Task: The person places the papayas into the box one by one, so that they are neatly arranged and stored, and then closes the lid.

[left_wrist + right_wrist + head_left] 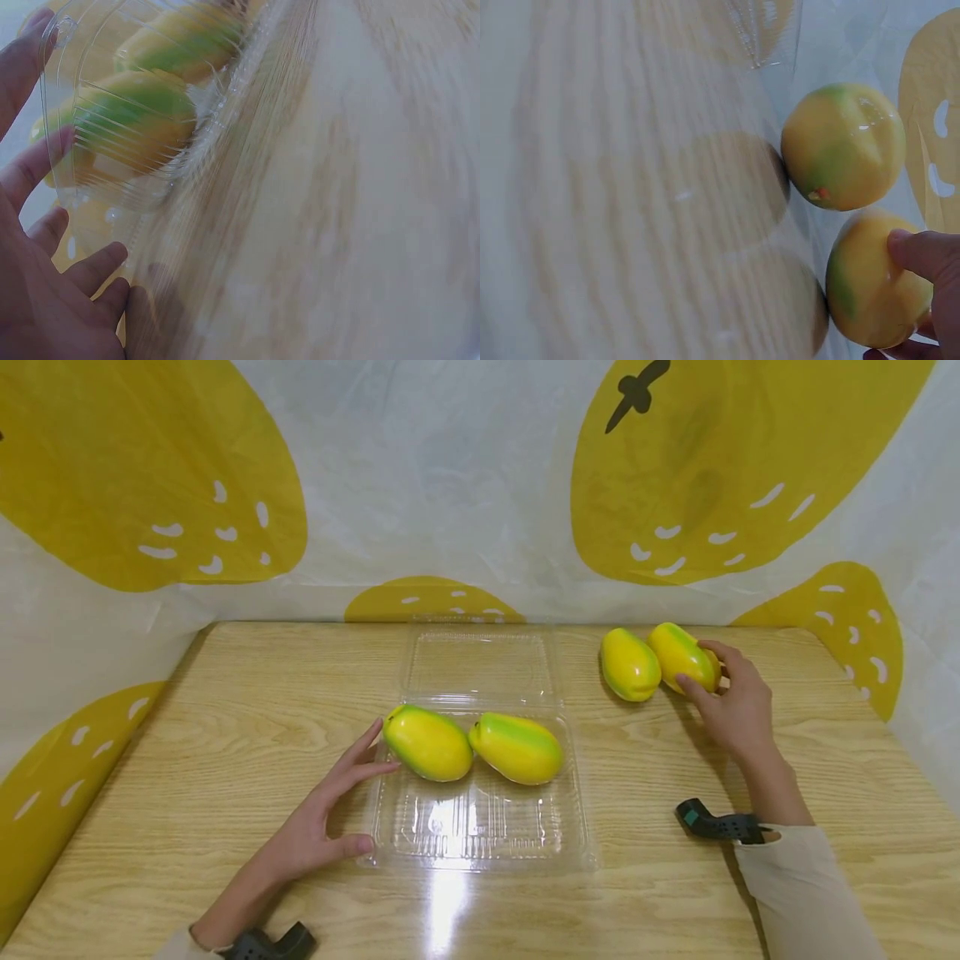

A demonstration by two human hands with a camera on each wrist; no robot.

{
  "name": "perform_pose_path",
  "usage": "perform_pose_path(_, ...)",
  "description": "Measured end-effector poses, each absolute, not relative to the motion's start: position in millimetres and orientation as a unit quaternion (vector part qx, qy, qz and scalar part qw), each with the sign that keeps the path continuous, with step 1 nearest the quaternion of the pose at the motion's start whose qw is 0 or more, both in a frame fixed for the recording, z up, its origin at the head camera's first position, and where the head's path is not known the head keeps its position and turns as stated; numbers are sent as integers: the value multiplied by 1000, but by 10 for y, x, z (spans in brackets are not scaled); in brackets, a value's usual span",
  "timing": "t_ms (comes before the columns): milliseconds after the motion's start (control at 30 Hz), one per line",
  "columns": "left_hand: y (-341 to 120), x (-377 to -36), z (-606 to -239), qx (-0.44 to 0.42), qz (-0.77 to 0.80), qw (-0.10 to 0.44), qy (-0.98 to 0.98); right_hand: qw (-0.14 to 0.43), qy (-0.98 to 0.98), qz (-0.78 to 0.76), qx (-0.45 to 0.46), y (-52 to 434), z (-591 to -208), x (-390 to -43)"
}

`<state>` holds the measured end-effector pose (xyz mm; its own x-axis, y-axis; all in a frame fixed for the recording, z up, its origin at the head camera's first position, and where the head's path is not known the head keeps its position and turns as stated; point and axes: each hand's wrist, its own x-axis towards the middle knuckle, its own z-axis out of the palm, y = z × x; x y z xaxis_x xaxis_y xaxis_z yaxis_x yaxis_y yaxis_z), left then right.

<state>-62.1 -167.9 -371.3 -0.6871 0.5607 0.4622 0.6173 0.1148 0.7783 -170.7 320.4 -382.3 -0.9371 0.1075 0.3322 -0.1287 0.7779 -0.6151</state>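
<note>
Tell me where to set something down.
The table has bare wood left of the clear container, beyond the left hand, and between the container and the right forearm. It's crowded by the container's hinge, where two fruits lie, and at back right, where the right hand grips a third beside a fourth.

Left grip (309, 833): fingers spread, thumb apart; right grip (738, 706) farther forward, thumb opposing curved fingers.
</note>
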Motion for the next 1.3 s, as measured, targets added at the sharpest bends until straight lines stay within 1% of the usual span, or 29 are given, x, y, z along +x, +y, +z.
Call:
perform_pose_path(300,-1684,-609,-3688,-390,-534,26,-750,150,-943,297,28,3269,-3759,-1667)
perform_pose_path(533,-1693,-593,-3665,-363,-528,-2,-768,143,-942,303,20,3270,-3770,-1665)
perform_pose_path(667,-1688,-597,-3651,-360,-526,-3,-771,143,-942,305,16,3275,-3754,-1676)
perform_pose_path(867,-1702,-605,-3664,-359,-525,-2,-772,150,-941,302,20,3269,-3740,-1686)
perform_pose_path(1033,-1714,-599,-3682,-348,-525,-12,-776,165,-939,300,21,3262,-3742,-1686)
perform_pose_path(1300,-1701,-607,-3682,-363,-532,-3,-765,210,-928,308,15,3270,-3714,-1676)
